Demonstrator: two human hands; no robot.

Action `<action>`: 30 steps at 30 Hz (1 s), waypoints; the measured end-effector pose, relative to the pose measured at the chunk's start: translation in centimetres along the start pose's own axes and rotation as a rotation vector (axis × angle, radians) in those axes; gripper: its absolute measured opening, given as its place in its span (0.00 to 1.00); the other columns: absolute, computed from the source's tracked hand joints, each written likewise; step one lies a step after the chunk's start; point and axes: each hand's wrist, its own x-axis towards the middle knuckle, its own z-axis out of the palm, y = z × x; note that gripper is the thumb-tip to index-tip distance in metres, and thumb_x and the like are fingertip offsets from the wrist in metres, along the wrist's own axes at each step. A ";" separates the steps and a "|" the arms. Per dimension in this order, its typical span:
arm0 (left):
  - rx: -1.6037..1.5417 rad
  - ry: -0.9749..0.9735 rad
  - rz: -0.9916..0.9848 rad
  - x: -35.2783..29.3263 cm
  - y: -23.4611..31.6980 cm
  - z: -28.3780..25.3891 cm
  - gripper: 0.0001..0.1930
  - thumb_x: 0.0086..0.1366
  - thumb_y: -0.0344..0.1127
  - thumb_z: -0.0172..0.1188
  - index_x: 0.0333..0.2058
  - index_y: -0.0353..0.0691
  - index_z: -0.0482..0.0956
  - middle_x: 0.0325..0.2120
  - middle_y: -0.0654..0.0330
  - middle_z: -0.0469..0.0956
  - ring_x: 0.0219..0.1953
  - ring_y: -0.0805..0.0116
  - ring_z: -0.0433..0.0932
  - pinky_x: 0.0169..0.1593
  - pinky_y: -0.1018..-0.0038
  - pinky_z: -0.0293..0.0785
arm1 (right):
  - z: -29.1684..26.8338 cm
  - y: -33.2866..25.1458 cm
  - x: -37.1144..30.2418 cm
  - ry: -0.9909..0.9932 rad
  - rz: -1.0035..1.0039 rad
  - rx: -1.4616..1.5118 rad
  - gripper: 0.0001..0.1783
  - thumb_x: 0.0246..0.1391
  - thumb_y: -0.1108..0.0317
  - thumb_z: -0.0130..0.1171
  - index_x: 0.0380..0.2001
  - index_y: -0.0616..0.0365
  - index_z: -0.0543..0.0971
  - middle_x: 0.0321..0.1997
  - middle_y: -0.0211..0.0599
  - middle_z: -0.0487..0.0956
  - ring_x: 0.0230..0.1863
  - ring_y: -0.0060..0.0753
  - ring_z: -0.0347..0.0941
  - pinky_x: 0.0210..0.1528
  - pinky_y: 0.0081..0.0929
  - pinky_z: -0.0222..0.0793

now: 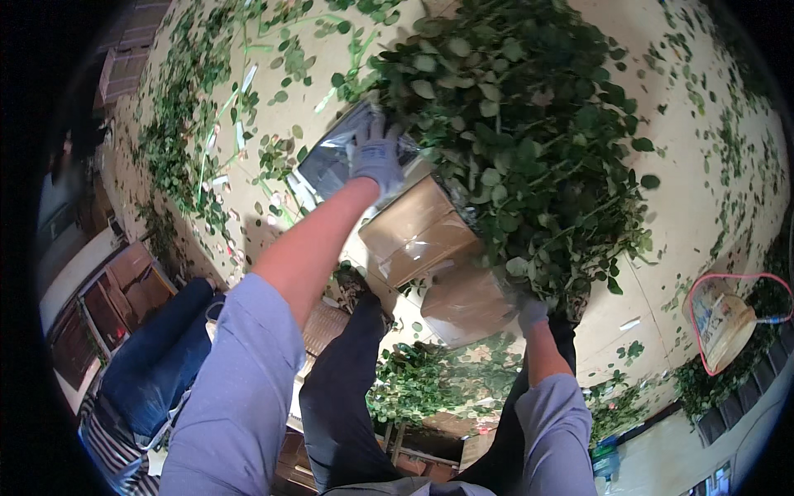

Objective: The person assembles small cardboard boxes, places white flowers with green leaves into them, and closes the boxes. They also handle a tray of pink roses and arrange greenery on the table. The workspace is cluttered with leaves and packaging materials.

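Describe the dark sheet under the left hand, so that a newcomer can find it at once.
Start at the big heap of green leafy stems. At its left edge, the gloved left hand lies over the dark sheet. Its dark, shiny surface sets it apart from the light-brown cardboard just below it in the picture.

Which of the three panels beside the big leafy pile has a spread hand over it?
The dark panel, topmost in the picture, under the left hand; the middle panel and lowest panel, nearer the right hand, are brown.
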 end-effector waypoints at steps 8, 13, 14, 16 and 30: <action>-0.128 0.051 -0.043 -2.6 -2.9 1.1 0.37 0.57 0.41 0.68 0.66 0.49 0.68 0.71 0.47 0.55 0.74 0.41 0.51 0.70 0.36 0.54 | -0.1 -8.2 11.1 0.168 -0.215 1.395 0.43 0.52 0.62 0.68 0.71 0.50 0.67 0.75 0.49 0.64 0.74 0.55 0.59 0.75 0.46 0.57; -0.100 0.136 -0.115 -4.1 -12.0 3.5 0.33 0.59 0.47 0.68 0.63 0.46 0.73 0.71 0.41 0.57 0.72 0.34 0.55 0.71 0.45 0.57 | -2.6 -16.8 12.2 0.105 -0.224 1.339 0.44 0.51 0.60 0.70 0.72 0.52 0.67 0.74 0.48 0.66 0.72 0.52 0.61 0.73 0.43 0.59; -0.123 0.151 -0.094 -4.2 -13.5 3.6 0.35 0.58 0.45 0.69 0.65 0.48 0.71 0.72 0.43 0.56 0.72 0.35 0.54 0.72 0.44 0.56 | -3.0 -18.2 12.5 0.108 -0.234 1.326 0.45 0.51 0.60 0.71 0.72 0.53 0.67 0.74 0.47 0.66 0.72 0.51 0.62 0.73 0.42 0.59; -0.156 0.181 -0.065 -4.8 -17.0 4.4 0.40 0.56 0.42 0.71 0.68 0.51 0.67 0.73 0.46 0.53 0.74 0.37 0.52 0.72 0.41 0.55 | -3.3 -21.2 12.2 0.112 -0.263 1.302 0.46 0.50 0.60 0.72 0.72 0.54 0.66 0.74 0.47 0.67 0.71 0.50 0.63 0.72 0.41 0.60; -0.523 -0.442 -0.418 -52.4 -15.9 -0.9 0.40 0.61 0.52 0.63 0.68 0.40 0.66 0.61 0.40 0.71 0.64 0.44 0.69 0.67 0.55 0.65 | -12.1 -5.8 -17.5 0.512 0.023 0.350 0.40 0.50 0.57 0.69 0.61 0.71 0.70 0.65 0.62 0.74 0.64 0.61 0.70 0.67 0.47 0.66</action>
